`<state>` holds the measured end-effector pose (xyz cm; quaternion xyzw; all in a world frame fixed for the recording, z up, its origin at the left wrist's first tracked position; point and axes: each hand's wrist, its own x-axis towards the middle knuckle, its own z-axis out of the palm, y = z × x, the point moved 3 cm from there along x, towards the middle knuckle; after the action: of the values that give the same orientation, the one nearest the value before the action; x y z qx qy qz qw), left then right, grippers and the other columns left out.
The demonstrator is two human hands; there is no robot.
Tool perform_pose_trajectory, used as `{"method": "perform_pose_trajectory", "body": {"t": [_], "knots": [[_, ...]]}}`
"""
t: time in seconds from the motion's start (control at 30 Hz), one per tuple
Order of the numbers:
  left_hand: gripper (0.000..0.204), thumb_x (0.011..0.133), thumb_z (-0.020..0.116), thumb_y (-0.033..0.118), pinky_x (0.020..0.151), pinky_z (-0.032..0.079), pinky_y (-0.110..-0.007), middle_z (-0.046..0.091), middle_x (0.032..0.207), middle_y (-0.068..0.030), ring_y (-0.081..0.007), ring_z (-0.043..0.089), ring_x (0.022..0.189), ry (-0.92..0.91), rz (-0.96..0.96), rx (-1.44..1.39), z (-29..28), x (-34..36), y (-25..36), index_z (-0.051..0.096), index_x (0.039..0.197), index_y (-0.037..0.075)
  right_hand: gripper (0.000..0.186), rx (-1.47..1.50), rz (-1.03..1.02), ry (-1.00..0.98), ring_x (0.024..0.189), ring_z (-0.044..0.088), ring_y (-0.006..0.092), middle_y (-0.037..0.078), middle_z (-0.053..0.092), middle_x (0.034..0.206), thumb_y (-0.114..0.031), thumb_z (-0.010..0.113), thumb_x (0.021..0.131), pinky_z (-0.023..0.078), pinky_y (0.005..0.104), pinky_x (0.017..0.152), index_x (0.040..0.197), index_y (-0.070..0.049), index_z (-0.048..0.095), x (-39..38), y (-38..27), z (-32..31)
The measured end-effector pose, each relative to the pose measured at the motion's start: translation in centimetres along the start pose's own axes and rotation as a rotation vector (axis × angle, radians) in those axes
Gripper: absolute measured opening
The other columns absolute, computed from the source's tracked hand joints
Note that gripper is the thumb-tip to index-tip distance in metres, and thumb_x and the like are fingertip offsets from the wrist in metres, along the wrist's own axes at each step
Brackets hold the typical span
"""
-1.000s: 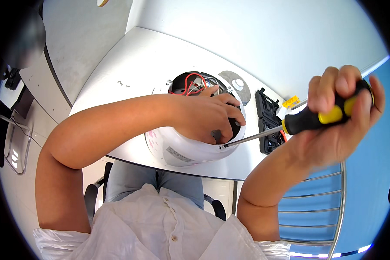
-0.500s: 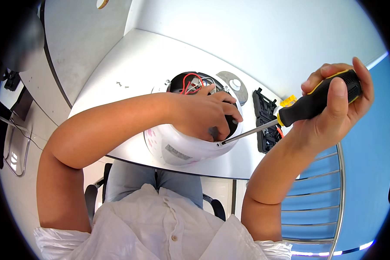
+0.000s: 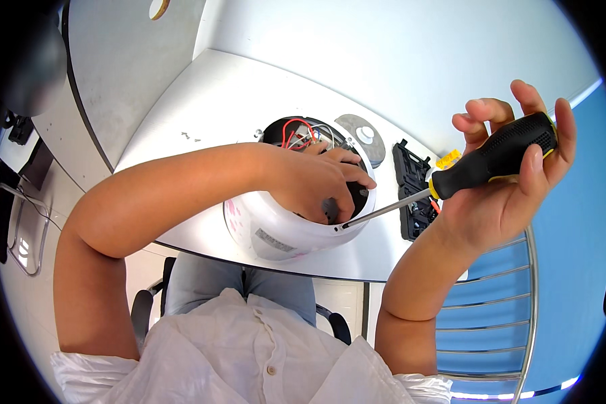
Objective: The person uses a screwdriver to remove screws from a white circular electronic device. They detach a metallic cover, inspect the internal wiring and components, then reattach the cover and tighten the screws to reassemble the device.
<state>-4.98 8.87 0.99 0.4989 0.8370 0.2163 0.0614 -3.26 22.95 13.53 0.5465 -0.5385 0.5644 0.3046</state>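
Observation:
A white rounded appliance body point(image 3: 249, 225) with pink print lies on the table, its open side showing a dark inside with red and white wires point(image 3: 301, 126). My left hand point(image 3: 316, 178) reaches over it, curled fingers inside the opening and gripping near the rim. My right hand point(image 3: 501, 161) holds a black and yellow screwdriver point(image 3: 495, 158). Its handle rests between thumb and fingers, several of which are lifted off the grip. The shaft slopes down to the left, and its tip meets a small hole in the rim, beside my left thumb.
Behind the appliance lies a grey disc point(image 3: 362, 138) with a white knob. An open black tool case point(image 3: 411, 172) is to the right, with a yellow item point(image 3: 449, 159) by it. Small metal bits point(image 3: 190, 137) lie on the white table point(image 3: 229, 84). A metal-railed chair point(image 3: 488, 325) stands right.
My right fingers have loosened and spread, and the screwdriver handle has turned in them. The tip stays at the rim hole. My left hand keeps its place.

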Motion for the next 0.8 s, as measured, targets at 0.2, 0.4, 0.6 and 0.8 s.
{"method": "perform_pose_trajectory", "body": {"t": [0.2,0.4,0.6,0.8], "knots": [[0.025,0.071,0.073,0.011,0.114,0.011,-0.062,0.024,0.156,-0.0072,-0.0377,0.009,0.146,-0.07,0.033,-0.003,-0.7,0.4,-0.6,0.072,0.095,0.019,0.045,0.105,-0.031,-0.082,0.083,0.064,0.0293,0.027,0.051,0.123,-0.019,0.043,0.094,0.056,0.0346,0.066,0.137,-0.007,0.036,0.1,-0.1,-0.2],[0.02,0.07,0.074,0.009,0.115,0.012,-0.059,0.028,0.152,-0.0085,-0.0369,0.011,0.145,-0.045,0.115,0.016,-0.2,0.9,-0.5,0.071,0.089,0.016,0.046,0.635,0.207,-0.292,0.08,0.047,0.0192,0.016,0.047,0.114,-0.015,0.052,0.094,0.042,0.0294,0.063,0.137,-0.007,0.04,0.1,0.9,-0.9],[0.012,0.07,0.073,0.009,0.114,0.017,-0.057,0.038,0.146,-0.0095,-0.0373,0.017,0.143,0.07,0.198,-0.08,0.2,0.7,-1.5,0.073,0.081,0.014,0.043,0.773,0.411,-0.107,0.081,0.047,0.0185,0.012,0.046,0.105,-0.01,0.062,0.083,0.043,0.0295,0.061,0.121,-0.001,0.043,-0.2,2.1,-1.9],[0.005,0.076,0.069,0.012,0.112,0.02,-0.055,0.044,0.14,-0.0116,-0.0374,0.025,0.14,0.174,0.261,-0.111,1.1,0.2,-1.6,0.067,0.072,0.011,0.046,0.822,0.412,0.014,0.082,0.054,0.0177,0.01,0.04,0.104,-0.006,0.072,0.07,0.049,0.0232,0.048,0.102,-0.003,0.039,-0.2,0.3,-4.1]]}}
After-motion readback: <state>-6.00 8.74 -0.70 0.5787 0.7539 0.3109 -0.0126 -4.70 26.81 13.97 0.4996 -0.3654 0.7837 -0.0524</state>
